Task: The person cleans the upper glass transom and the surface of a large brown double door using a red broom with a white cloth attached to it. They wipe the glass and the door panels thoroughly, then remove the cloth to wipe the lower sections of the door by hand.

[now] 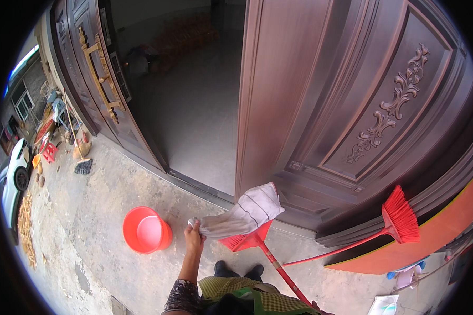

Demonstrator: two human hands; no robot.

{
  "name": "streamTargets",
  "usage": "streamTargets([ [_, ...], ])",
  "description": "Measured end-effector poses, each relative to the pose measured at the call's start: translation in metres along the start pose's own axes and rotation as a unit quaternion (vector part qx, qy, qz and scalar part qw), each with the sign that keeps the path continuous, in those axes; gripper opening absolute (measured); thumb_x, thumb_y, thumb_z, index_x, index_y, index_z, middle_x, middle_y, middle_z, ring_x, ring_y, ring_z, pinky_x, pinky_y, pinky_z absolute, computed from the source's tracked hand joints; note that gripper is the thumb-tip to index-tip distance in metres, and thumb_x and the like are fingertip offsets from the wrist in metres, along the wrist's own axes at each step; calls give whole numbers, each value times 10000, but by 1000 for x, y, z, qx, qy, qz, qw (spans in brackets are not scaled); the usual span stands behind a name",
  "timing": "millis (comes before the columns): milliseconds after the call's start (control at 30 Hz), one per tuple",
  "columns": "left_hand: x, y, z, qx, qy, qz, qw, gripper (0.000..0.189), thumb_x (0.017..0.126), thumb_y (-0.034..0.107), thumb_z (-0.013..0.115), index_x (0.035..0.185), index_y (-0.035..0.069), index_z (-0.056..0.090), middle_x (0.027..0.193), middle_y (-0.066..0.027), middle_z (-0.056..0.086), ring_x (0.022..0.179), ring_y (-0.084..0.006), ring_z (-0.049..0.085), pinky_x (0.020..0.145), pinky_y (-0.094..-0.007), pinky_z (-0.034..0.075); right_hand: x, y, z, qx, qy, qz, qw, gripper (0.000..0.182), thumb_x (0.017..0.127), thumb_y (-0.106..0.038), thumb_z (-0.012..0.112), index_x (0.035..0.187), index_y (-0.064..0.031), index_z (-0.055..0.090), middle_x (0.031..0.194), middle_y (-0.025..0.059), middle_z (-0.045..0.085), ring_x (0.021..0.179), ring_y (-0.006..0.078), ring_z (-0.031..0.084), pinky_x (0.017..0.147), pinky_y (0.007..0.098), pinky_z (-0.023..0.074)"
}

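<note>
My left hand [194, 238] grips one end of a whitish towel [256, 210] with thin dark stripes. The towel stretches out to the right, and its far part covers some of a red dustpan [265, 230] in this view. From the dustpan a long red handle [278, 264] slants down to the right. At the bottom edge my right hand [319, 309], mostly cut off, closes round the upper end of that handle. Left of my left hand an orange-red plastic bucket [163, 232] stands on the concrete; its inside looks pale at the bottom.
Ahead is a dark brown double door, its carved right leaf [283, 98] beside an open doorway [197, 130]. A red broom [402, 220] leans bristles-up by an orange board [429, 236]. Leftward are another broom [82, 165], a red stool [48, 151] and a white car [13, 173].
</note>
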State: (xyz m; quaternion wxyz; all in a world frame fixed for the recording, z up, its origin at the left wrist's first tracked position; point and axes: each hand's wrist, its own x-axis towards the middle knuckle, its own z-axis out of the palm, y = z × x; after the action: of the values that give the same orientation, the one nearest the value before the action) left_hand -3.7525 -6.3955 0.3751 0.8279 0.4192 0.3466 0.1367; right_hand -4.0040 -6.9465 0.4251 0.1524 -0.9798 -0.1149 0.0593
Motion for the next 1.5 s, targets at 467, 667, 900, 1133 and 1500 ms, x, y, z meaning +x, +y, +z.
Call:
streamTargets([
  [467,-90,171,-219,-207,208,348,891,175,1003,259,491,985,98,557,703,24,549,473,-41,429,386,-179,327,258,-96,48,-202,-266,-293,896,565,760,-114,616,1305,-238,531,571,64,573,520,265,595,490,424,451],
  [667,-162,206,-301,-172,301,466,814,213,998,291,505,911,99,534,650,31,498,457,-30,383,369,-175,277,344,-195,58,-146,-354,-280,880,558,794,-124,597,1334,-235,507,659,141,637,628,332,650,597,468,505],
  [900,-196,149,-337,-186,380,400,813,242,987,297,517,1110,90,535,809,-16,569,491,-42,426,363,-175,290,433,-355,149,-58,-424,-309,849,619,790,-211,587,1392,-184,444,1010,196,672,893,361,657,786,449,513],
  [1133,-248,64,-392,144,568,353,729,390,962,260,543,1260,13,495,1070,-135,618,965,-233,620,768,-355,542,480,-430,239,26,-441,-345,828,639,792,-251,636,1400,-182,448,1114,156,661,988,317,649,842,399,505],
  [1500,-144,59,-352,-123,240,98,958,396,928,327,586,1207,47,572,996,-116,638,896,-241,617,783,-368,515,371,-243,103,-12,-404,-119,907,602,859,-282,501,1447,-249,378,785,168,656,694,324,639,617,444,477],
])
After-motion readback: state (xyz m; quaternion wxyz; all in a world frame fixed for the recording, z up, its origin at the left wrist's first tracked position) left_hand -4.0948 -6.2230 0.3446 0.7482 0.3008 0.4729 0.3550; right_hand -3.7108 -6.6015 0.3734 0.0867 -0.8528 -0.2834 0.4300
